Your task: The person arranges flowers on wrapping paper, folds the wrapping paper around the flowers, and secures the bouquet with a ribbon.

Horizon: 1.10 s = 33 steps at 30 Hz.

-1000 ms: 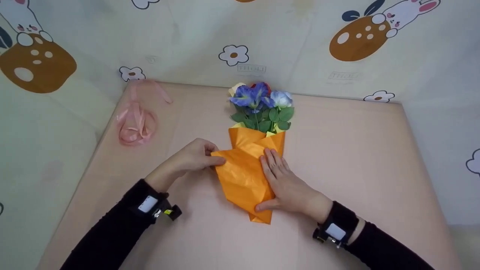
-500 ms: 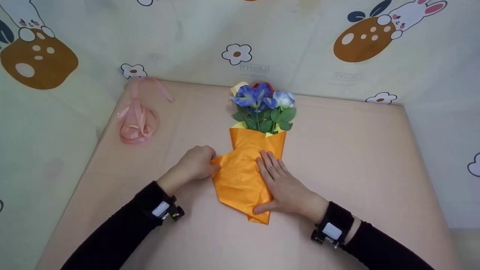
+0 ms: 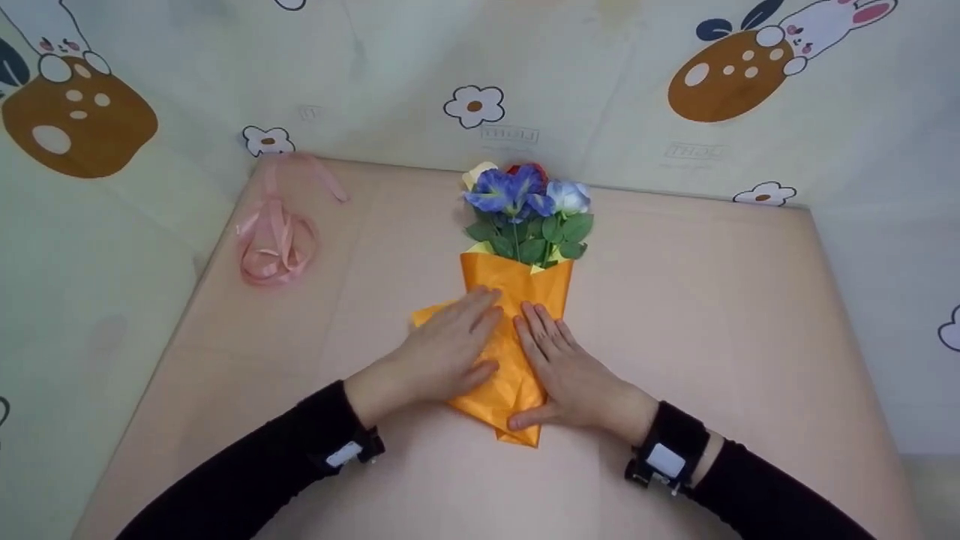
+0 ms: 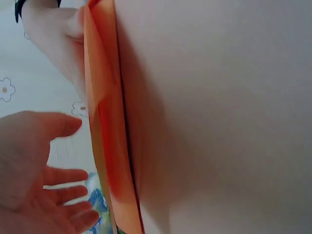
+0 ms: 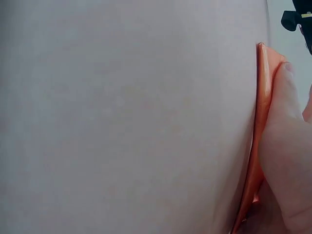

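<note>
A bouquet of blue, pale blue, red and cream flowers [image 3: 517, 196] with green leaves lies in orange wrapping paper [image 3: 517, 281] in the middle of the table. Over the left part of the paper is my left hand [image 3: 450, 349], its fingers extended toward the flowers. In the left wrist view, that hand [image 4: 34, 180] has its fingers spread beside the folded paper [image 4: 109, 122]. My right hand [image 3: 574, 371] lies flat along the paper's right side, thumb near the bottom end. Close up, the right thumb rests on the paper's edge [image 5: 262, 107].
A coil of pink ribbon [image 3: 276, 251] lies at the table's back left, one end trailing toward the back edge. Behind the pale pink table [image 3: 697, 315] hangs a cloth [image 3: 375, 67] printed with rabbits and flowers.
My left hand has let go of the paper's left edge and moved right, over the paper. Before that, it drew the left flap slightly down and left. The right hand stays nearly still.
</note>
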{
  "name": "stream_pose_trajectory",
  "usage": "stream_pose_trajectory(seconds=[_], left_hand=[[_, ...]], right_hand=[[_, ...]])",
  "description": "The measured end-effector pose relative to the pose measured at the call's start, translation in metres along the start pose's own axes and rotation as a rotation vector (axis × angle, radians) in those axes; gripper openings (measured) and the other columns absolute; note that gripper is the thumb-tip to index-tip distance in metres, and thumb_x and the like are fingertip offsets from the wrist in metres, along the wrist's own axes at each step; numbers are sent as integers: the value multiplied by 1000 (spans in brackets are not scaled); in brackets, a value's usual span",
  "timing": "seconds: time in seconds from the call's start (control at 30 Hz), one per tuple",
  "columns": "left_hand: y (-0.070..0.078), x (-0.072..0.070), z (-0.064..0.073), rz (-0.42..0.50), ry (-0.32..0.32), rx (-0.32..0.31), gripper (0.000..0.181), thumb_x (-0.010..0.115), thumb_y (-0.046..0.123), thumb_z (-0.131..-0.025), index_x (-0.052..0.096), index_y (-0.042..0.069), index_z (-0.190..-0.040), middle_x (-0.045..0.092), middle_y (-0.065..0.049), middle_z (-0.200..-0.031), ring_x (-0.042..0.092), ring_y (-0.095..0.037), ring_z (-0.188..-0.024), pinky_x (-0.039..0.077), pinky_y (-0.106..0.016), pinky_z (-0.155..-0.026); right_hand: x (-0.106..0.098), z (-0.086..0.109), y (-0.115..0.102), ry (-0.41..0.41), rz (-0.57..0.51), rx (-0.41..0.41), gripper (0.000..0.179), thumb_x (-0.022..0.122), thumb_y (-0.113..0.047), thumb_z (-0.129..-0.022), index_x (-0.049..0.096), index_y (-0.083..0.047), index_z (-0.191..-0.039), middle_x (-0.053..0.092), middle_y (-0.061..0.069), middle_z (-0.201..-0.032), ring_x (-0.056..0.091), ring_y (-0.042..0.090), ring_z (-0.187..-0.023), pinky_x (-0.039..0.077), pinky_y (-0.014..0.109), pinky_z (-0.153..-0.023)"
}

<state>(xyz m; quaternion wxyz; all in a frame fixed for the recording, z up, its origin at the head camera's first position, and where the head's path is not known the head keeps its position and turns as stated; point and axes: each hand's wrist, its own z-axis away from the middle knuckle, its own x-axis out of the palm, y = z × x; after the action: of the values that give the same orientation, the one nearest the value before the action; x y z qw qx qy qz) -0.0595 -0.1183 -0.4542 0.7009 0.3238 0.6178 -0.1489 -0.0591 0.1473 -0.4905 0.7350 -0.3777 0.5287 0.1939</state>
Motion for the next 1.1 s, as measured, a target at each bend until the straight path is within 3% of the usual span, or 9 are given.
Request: stream_pose_trajectory(seconds=[0.07, 0.13, 0.2, 0.3, 0.5, 0.77, 1.1], left_hand=[[5, 4, 0, 39, -130, 68, 89, 64, 49, -110, 27, -7, -169, 16, -24, -180, 14, -41, -167, 22, -54, -132], [5, 8, 0, 47, -254, 69, 99, 56, 60, -110, 13, -3, -173, 3, -20, -183, 2, -36, -169, 13, -52, -134], [3, 13, 0, 56, -326, 47, 106, 53, 67, -107, 7, -1, -174, -3, -18, -183, -2, -33, -169, 10, -51, -135], [0, 17, 0, 61, -383, 21, 113, 53, 73, -104, 1, 1, -174, -8, -16, -183, -6, -30, -169, 7, -49, -135], [-1, 21, 0, 71, -378, 18, 119, 55, 76, -100, 0, 0, -174, -10, -17, -182, -7, -31, -169, 6, -49, -135], [-1, 24, 2, 59, -336, 8, 123, 55, 79, -99, -1, -2, -173, -11, -21, -181, -7, -34, -169, 8, -49, -135], [1, 23, 1, 34, -332, 0, 123, 58, 78, -98, 3, -3, -173, -7, -21, -182, -3, -34, -169, 10, -48, -135]], right_hand=[[-1, 0, 0, -2, 6, 1, 140, 67, -84, -88, -1, 6, -171, -11, 29, -179, -8, 46, -166, 11, 61, -133], [-1, -1, 0, -1, 16, -4, 140, 68, -83, -89, -1, 7, -171, -11, 29, -179, -8, 46, -166, 11, 61, -133], [-1, -1, 0, 1, 28, -14, 141, 68, -84, -88, -1, 8, -171, -10, 30, -179, -7, 47, -166, 12, 61, -132], [0, -2, 0, 5, 49, -23, 144, 68, -86, -86, 1, 9, -170, -9, 30, -179, -6, 46, -167, 13, 61, -132], [0, -1, 3, 4, 66, 26, 154, 68, -93, -78, -1, 10, -170, -11, 30, -179, -8, 45, -167, 11, 57, -134], [-4, 2, 6, -33, 47, 145, 160, 67, -99, -72, -1, 8, -170, -12, 30, -178, -10, 46, -166, 9, 61, -133], [-13, 3, 18, -70, 85, 167, 146, 60, -98, -79, 6, -1, -174, -1, 18, -182, 1, 37, -169, 4, 68, -131]])
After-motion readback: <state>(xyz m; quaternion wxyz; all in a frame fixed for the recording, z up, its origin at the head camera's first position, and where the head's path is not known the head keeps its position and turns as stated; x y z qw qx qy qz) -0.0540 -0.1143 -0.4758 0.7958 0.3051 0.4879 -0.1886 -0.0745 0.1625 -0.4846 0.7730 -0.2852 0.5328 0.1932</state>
